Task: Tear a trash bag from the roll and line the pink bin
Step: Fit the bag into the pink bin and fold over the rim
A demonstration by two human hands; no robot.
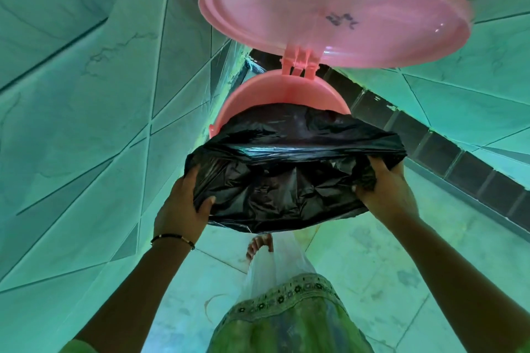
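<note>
The pink bin [282, 89] stands on the floor in front of me with its round pink lid [332, 11] swung up and open on its hinge. A black trash bag [286, 163] is spread wide over the near part of the bin's rim, hiding most of the opening; the far rim still shows bare pink. My left hand [183, 203] grips the bag's left edge. My right hand [387, 189] grips its right edge. The roll is not in view.
The bin sits in a corner between a tiled wall [86, 94] on the left and another wall with a dark skirting strip [459, 169] on the right. My foot [259, 246] and green garment [286, 321] are below the bag on the tiled floor [372, 266].
</note>
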